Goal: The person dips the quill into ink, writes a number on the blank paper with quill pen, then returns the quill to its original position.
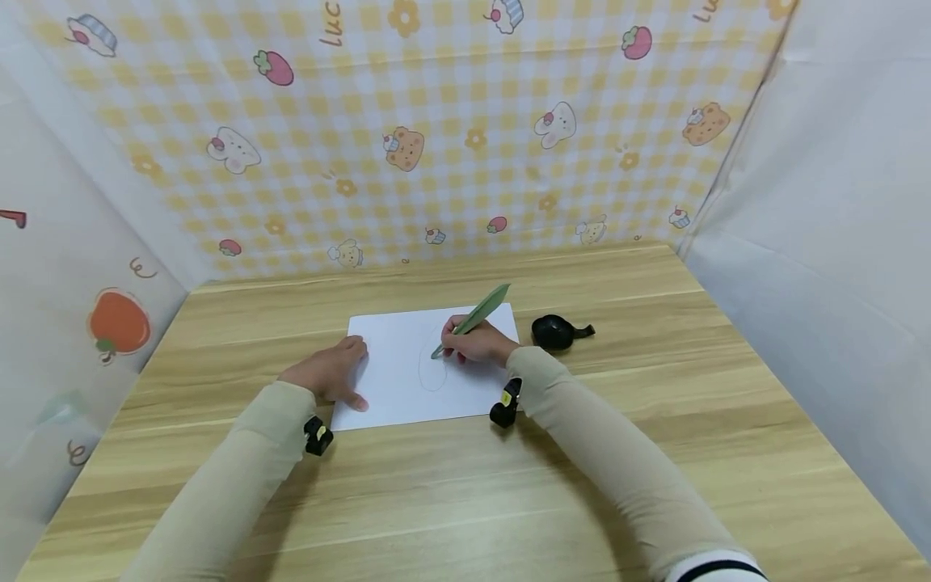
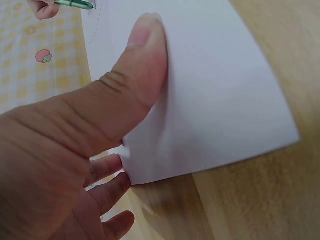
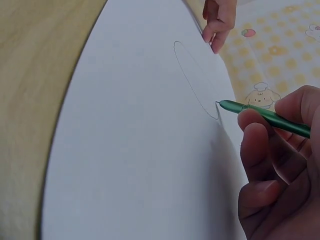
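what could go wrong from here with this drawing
The paper might pivot, as the left hand touches it only near its left edge. The right hand, pinching the green pen beside the thin oval outline, could smudge that line. The black object just right of the right hand might get knocked if that hand swings outward.

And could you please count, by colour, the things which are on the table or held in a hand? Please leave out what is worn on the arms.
White: 1 (sheet of paper)
Green: 1 (pen, held in the right hand)
Black: 1 (rounded object)
Total: 3
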### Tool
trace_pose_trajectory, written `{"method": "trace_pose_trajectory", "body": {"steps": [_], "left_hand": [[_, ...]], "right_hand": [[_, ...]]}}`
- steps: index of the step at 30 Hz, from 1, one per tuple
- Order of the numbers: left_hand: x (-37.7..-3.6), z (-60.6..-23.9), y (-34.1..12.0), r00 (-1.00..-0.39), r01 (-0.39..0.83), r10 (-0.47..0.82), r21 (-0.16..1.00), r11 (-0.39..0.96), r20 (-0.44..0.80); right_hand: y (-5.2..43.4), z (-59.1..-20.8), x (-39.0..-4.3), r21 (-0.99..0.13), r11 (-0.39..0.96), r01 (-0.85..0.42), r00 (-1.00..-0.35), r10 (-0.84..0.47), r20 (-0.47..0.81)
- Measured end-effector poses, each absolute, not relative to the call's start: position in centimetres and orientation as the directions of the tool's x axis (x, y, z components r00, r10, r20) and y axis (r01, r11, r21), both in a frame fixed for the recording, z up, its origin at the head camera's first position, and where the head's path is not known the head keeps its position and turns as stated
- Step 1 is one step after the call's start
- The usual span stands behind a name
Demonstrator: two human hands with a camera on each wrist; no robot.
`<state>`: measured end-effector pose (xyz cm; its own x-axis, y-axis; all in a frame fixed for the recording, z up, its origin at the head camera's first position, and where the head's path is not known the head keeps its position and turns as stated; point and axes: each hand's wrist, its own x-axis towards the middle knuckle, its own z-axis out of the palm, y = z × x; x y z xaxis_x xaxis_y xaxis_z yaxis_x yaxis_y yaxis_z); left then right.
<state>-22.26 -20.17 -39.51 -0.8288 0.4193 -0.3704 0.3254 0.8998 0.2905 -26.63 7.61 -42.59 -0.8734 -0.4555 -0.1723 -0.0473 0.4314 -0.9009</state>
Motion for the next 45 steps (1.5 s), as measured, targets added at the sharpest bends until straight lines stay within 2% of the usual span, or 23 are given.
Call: {"method": "trace_pose_trajectory", "body": {"steps": [45], "left_hand": [[-22.1, -39.4, -19.9, -0.830, 0.336, 0.419, 0.271, 0.902, -0.367]], "right_hand": [[6.1, -42.3, -25.5, -0.918, 0.389, -0.080, -0.838, -0.525, -0.149]]}}
